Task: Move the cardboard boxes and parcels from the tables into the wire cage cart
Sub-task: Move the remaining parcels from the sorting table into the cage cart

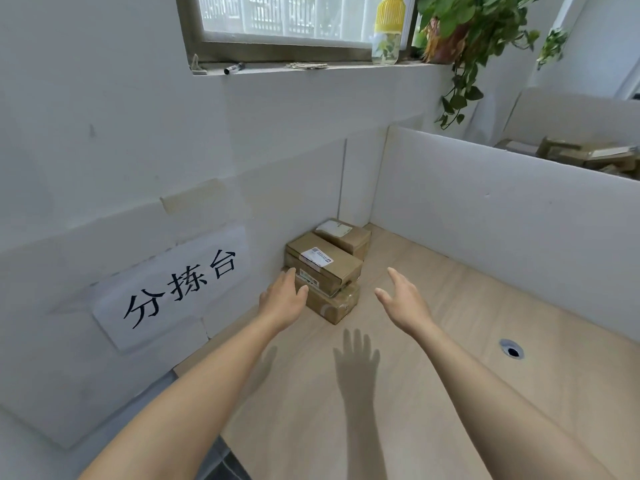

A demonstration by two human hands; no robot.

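Currently holding left hand (282, 299), fingers straight, at left side of cardboard boxes (325, 261) stacked in far corner of table (450, 323), contact unclear; hovering right hand (405, 299), spread and empty, just right of stack, not touching.

Looks like a parcel sorting station rigged up in an office room. Going by: printed sign (180, 289) on the left wall panel, text 分拣台 (sorting table); cardboard boxes (322, 265) with shipping labels, stacked in the far corner of a wood-look counter (450, 341); white board partition (485, 216) fencing the counter off as 1 bay; pile of cardboard (588, 155) in the next bay beyond. Office cues: cable hole (510, 350) in the counter, windowsill (311, 70) with potted plant (467, 26), bottle (388, 29), marker (234, 68).
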